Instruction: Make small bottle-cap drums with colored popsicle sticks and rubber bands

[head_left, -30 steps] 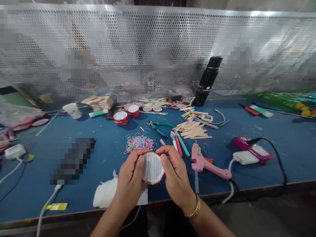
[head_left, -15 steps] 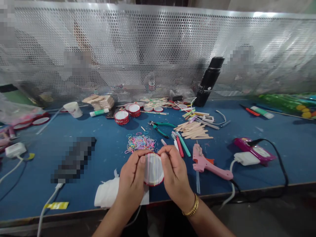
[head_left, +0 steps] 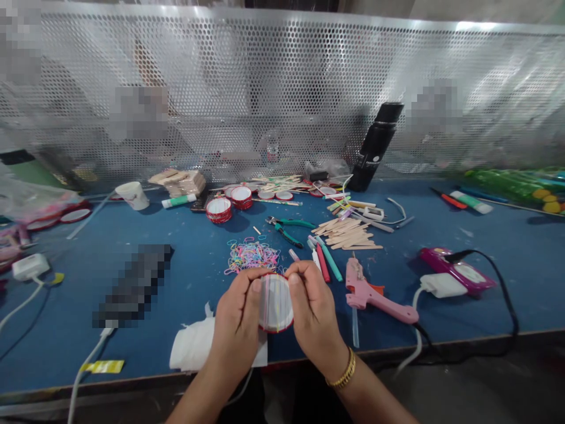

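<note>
Between my two hands is a round red-rimmed disc (head_left: 276,306) with a pale face, crossed by thin coloured bands that look like stretched rubber bands. My left hand (head_left: 238,315) grips its left edge, thumb on the face and fingers curled behind. On the right edge, my right hand (head_left: 312,312) holds it the same way, with a gold bracelet at the wrist. Just beyond the disc lies a heap of small coloured rubber bands (head_left: 253,257). A roll of white tissue (head_left: 192,347) rests beside my left hand, partly hidden by it.
Right of my hands lies a pink glue gun (head_left: 377,300), near markers (head_left: 329,259), wooden sticks (head_left: 348,234) and pliers (head_left: 286,229). Stacked red-rimmed discs (head_left: 219,210), a paper cup (head_left: 132,195) and a black bottle (head_left: 377,147) stand by the perforated metal screen (head_left: 212,88). A phone (head_left: 135,285) lies left.
The whole view has shifted very slightly. Both hands keep the same hold on the round disc.
</note>
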`<action>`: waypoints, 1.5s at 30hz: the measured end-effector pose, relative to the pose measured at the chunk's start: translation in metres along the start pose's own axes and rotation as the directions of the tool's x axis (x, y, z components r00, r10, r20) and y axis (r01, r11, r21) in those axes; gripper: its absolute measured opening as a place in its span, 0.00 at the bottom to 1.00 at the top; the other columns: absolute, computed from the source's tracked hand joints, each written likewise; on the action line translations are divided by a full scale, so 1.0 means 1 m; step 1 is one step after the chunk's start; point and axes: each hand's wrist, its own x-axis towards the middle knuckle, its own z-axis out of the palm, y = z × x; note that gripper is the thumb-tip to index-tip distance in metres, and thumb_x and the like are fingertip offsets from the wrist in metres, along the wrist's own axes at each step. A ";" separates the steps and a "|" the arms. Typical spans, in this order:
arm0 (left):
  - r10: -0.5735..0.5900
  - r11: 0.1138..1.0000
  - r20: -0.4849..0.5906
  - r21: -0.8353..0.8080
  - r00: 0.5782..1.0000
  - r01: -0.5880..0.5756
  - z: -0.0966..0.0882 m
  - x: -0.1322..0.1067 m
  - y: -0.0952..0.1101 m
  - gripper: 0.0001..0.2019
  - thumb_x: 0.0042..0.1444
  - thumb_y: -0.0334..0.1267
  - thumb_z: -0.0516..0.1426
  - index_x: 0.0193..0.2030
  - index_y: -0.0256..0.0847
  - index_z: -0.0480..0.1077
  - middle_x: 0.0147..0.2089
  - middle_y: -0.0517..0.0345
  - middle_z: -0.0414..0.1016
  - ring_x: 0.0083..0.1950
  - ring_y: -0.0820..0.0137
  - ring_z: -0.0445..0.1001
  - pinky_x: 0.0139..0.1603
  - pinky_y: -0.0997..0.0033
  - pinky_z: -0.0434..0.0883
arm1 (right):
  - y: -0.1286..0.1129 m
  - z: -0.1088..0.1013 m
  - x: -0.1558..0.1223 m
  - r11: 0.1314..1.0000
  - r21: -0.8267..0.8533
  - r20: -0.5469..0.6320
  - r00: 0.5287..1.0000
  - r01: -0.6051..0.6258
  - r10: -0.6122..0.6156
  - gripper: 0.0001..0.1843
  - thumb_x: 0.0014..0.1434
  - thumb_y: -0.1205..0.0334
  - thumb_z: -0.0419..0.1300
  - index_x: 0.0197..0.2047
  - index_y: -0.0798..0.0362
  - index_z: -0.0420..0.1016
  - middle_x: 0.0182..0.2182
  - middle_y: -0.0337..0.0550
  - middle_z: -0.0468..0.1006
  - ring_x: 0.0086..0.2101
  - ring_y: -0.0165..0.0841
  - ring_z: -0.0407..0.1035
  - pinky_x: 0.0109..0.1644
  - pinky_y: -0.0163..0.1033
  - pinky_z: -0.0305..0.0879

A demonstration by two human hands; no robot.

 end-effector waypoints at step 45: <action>-0.097 0.995 -0.072 0.026 0.993 0.099 0.000 0.004 0.000 0.12 0.70 0.41 0.51 0.47 0.43 0.75 0.42 0.56 0.81 0.42 0.66 0.78 0.45 0.67 0.73 | 0.002 -0.008 -0.001 0.987 0.108 0.180 0.979 -0.117 0.096 0.17 0.75 0.52 0.48 0.58 0.47 0.70 0.49 0.46 0.80 0.43 0.35 0.76 0.45 0.42 0.74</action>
